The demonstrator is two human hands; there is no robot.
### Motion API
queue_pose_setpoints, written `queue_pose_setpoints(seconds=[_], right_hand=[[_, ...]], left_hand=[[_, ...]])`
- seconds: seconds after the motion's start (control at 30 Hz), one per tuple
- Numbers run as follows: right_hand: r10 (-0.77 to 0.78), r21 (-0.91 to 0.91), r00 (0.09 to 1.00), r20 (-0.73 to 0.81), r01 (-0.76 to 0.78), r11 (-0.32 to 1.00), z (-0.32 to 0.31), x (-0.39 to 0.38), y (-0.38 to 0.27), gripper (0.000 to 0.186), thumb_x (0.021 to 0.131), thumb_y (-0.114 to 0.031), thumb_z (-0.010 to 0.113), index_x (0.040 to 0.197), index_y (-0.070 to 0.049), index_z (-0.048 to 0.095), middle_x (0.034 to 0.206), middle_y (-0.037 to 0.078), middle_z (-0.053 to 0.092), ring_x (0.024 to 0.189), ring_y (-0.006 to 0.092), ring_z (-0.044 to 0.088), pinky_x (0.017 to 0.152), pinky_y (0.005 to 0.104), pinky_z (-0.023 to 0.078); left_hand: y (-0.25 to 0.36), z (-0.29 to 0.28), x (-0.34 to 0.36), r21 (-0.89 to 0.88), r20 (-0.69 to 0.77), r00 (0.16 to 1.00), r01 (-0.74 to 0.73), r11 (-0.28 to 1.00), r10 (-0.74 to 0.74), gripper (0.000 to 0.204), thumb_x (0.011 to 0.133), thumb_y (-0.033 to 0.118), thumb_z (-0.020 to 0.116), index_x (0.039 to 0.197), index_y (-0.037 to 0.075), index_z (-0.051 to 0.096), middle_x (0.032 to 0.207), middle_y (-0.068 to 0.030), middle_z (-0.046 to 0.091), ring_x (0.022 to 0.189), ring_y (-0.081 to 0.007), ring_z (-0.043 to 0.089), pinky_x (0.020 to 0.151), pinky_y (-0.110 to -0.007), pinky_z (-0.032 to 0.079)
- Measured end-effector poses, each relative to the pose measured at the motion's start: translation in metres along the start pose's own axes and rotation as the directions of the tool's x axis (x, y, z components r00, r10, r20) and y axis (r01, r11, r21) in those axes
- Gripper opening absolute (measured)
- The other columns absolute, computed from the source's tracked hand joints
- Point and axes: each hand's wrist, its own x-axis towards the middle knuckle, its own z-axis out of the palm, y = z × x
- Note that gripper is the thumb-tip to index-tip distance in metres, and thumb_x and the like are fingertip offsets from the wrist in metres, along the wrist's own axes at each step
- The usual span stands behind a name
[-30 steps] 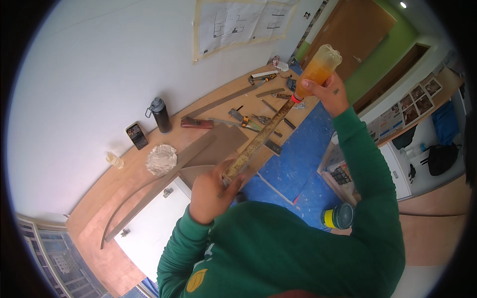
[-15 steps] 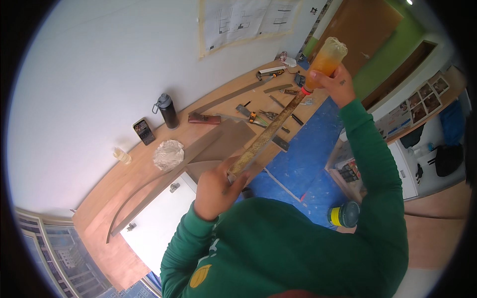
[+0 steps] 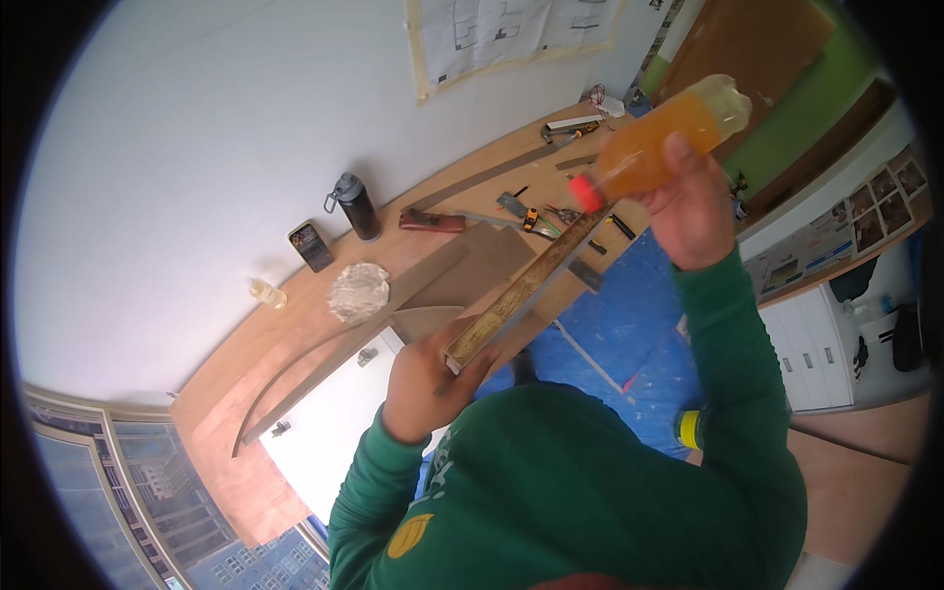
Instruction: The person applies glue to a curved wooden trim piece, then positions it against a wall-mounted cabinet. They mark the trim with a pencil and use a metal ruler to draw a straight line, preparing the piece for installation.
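Note:
My left hand point(image 3: 425, 385) is closed round the near end of a long narrow wooden strip point(image 3: 521, 290). The strip's upper face is mottled yellow-brown and looks smeared or wet; it slants up and away to the right. My right hand point(image 3: 694, 208) grips a clear plastic bottle point(image 3: 657, 143) of orange-yellow liquid. Tilted, the bottle points its red cap point(image 3: 585, 194) down and left, close over the strip's far end. Whether the cap touches the strip, I cannot tell.
On the wooden bench stand a dark drinking bottle point(image 3: 354, 206), a phone point(image 3: 311, 246), a crumpled plastic bag point(image 3: 358, 292) and a small clear bottle point(image 3: 267, 293). A dark red case point(image 3: 433, 223) and hand tools point(image 3: 536, 218) lie beyond. Blue sheeting point(image 3: 619, 315) covers the floor; a yellow-banded tub point(image 3: 689, 429) sits there.
The orange bottle has turned from steeply upside down to a flatter slant. My right hand has shifted slightly right and lower. The view has swung, so the bench appears farther right.

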Motion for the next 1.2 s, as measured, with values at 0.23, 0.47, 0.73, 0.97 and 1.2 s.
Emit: queue_pose_setpoints(seconds=[0.23, 0.47, 0.73, 0.97, 1.2], right_hand=[[0.150, 0.326, 0.921, -0.360, -0.026, 0.945, -0.195, 0.059, 0.024, 0.063, 0.095, -0.066, 0.065, 0.114, -0.007, 0.063, 0.094, 0.012, 0.069, 0.079, 0.0225, 0.070, 0.061, 0.0307, 0.058], [0.699, 0.556, 0.597, -0.394, -0.450, 0.699, -0.340, 0.099, 0.201, 0.059, 0.098, -0.066, 0.054, 0.104, -0.008, 0.063, 0.080, 0.011, 0.063, 0.060, 0.0178, 0.055, 0.047, 0.0253, 0.040], [0.879, 0.525, 0.431, -0.202, -0.710, 0.469, -0.404, 0.176, 0.403, 0.055, 0.100, -0.066, 0.050, 0.097, -0.011, 0.059, 0.075, 0.009, 0.061, 0.056, 0.0156, 0.051, 0.046, 0.0251, 0.037], [0.923, 0.535, 0.326, -0.202, -0.753, 0.383, -0.506, 0.236, 0.541, 0.039, 0.092, -0.055, 0.068, 0.090, -0.017, 0.060, 0.073, 0.004, 0.060, 0.056, 0.0138, 0.052, 0.043, 0.0241, 0.036], [0.969, 0.520, 0.120, -0.217, -0.826, 0.219, -0.497, 0.249, 0.556, 0.035, 0.097, -0.048, 0.060, 0.093, -0.014, 0.061, 0.078, 0.005, 0.063, 0.057, 0.0128, 0.052, 0.043, 0.0225, 0.038]], left_hand=[[0.012, 0.003, 0.002, 0.028, -0.021, 0.999, 0.030, 0.999, -0.029, 0.036, 0.089, 0.015, 0.081, 0.121, 0.001, 0.070, 0.091, -0.0191, 0.075, 0.079, -0.0341, 0.075, 0.074, -0.037, 0.058], [0.032, 0.028, -0.003, -0.173, -0.260, 0.887, 0.346, 0.922, -0.382, 0.043, 0.085, -0.001, 0.078, 0.126, -0.007, 0.067, 0.107, -0.0129, 0.076, 0.095, -0.0162, 0.070, 0.087, -0.030, 0.057], [0.026, 0.086, 0.001, -0.196, -0.714, 0.635, 0.221, 0.955, -0.293, 0.077, 0.081, 0.003, 0.083, 0.147, 0.000, 0.045, 0.110, -0.0123, 0.068, 0.099, -0.0199, 0.068, 0.086, -0.033, 0.058], [0.009, 0.085, 0.008, -0.091, -0.746, 0.609, 0.307, 0.947, -0.269, 0.080, 0.068, 0.006, 0.090, 0.138, 0.002, 0.051, 0.104, -0.0119, 0.072, 0.097, -0.0199, 0.071, 0.084, -0.033, 0.058], [0.024, 0.093, 0.008, -0.131, -0.778, 0.539, 0.364, 0.922, -0.324, 0.083, 0.066, 0.018, 0.096, 0.136, 0.002, 0.053, 0.100, -0.0112, 0.074, 0.096, -0.0219, 0.073, 0.087, -0.036, 0.059]])
